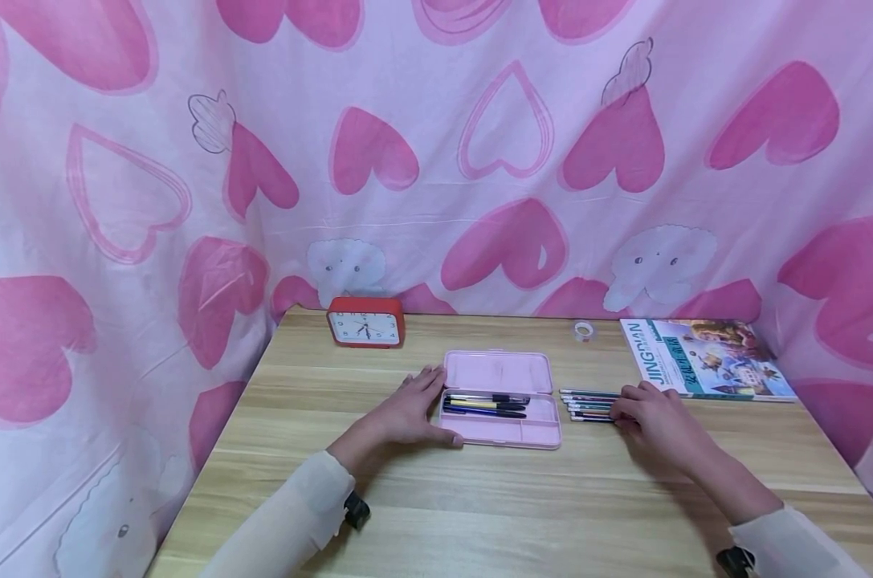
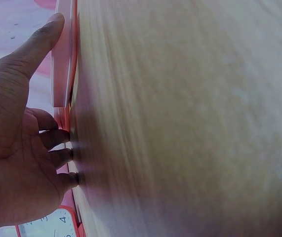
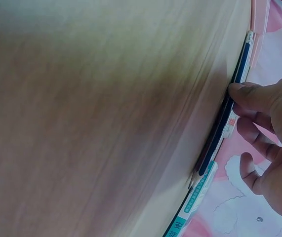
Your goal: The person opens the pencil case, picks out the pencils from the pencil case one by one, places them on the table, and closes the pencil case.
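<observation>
An opened pink pencil case (image 1: 540, 432) lies on the table, its lid (image 1: 497, 372) folded back. Several pens (image 1: 485, 405) fill its upper left part. My left hand (image 1: 409, 408) rests at the case's left side, thumb along the front corner, fingers spread loosely toward the lid's edge. Right of the case, several pencils (image 1: 584, 405) lie side by side on the tabletop. Over their right ends, my right hand (image 1: 656, 417) pinches a dark pencil (image 3: 223, 114) between thumb and index finger; the other fingers curl loosely. The pencils' far ends are hidden by that hand in the head view.
A red alarm clock (image 1: 366, 323) stands at the back left of the wooden table (image 1: 523, 514). A small tape roll (image 1: 584, 331) sits near the back edge. Behind the right hand lies a colourful book (image 1: 711, 361). A pink heart-patterned curtain (image 1: 436, 160) hangs behind and at the sides.
</observation>
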A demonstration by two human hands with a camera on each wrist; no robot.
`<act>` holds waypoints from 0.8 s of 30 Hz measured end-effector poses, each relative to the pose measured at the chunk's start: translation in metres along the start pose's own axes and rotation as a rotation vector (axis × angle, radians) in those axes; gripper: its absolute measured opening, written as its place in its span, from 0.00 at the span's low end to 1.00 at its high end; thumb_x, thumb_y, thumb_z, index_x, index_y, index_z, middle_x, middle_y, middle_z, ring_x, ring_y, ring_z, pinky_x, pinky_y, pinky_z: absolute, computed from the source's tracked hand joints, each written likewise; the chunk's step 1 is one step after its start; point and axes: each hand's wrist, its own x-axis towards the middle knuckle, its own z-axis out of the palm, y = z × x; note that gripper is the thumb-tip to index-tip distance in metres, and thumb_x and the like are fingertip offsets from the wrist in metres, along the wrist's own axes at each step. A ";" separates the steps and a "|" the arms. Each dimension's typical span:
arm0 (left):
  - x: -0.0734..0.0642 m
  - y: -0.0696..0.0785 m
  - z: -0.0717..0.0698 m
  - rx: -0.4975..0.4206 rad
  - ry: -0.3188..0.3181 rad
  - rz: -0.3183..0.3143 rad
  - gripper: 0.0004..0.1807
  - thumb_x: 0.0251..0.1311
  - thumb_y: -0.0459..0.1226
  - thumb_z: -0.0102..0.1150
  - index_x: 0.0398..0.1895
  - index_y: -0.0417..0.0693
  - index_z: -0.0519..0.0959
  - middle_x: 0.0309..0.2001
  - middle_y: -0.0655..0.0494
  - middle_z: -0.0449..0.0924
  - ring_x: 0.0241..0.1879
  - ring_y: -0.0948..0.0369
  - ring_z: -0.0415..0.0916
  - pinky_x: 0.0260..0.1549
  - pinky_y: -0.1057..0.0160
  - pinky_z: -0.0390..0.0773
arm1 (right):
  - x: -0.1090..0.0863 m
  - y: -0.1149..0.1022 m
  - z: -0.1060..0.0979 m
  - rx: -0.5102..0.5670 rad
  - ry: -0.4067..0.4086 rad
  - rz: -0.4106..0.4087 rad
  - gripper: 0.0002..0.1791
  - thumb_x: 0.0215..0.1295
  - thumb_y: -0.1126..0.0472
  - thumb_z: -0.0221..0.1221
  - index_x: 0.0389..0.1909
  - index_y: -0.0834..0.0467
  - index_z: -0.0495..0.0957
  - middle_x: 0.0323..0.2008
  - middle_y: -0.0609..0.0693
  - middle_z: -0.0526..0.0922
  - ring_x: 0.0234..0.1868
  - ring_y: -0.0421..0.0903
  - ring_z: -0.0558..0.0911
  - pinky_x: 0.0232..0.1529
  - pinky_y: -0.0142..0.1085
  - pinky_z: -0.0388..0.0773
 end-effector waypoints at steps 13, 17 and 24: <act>0.002 -0.001 0.000 -0.009 0.000 -0.004 0.76 0.49 0.75 0.76 0.93 0.57 0.44 0.94 0.58 0.39 0.93 0.53 0.32 0.91 0.41 0.38 | 0.001 -0.002 -0.001 0.005 -0.003 0.005 0.14 0.63 0.68 0.77 0.39 0.44 0.92 0.43 0.44 0.88 0.45 0.47 0.79 0.47 0.52 0.79; 0.001 -0.001 0.000 -0.003 -0.001 0.000 0.77 0.49 0.75 0.76 0.93 0.58 0.44 0.94 0.59 0.39 0.93 0.53 0.32 0.91 0.41 0.38 | 0.008 -0.004 -0.005 0.033 0.009 0.011 0.10 0.65 0.64 0.77 0.44 0.47 0.93 0.42 0.45 0.88 0.44 0.48 0.80 0.46 0.54 0.80; 0.001 -0.002 0.001 -0.005 0.001 0.004 0.76 0.49 0.75 0.76 0.93 0.57 0.44 0.94 0.58 0.39 0.93 0.52 0.32 0.91 0.41 0.38 | 0.035 -0.016 -0.007 0.083 0.021 -0.011 0.12 0.72 0.58 0.73 0.54 0.54 0.91 0.48 0.51 0.89 0.51 0.53 0.84 0.53 0.60 0.83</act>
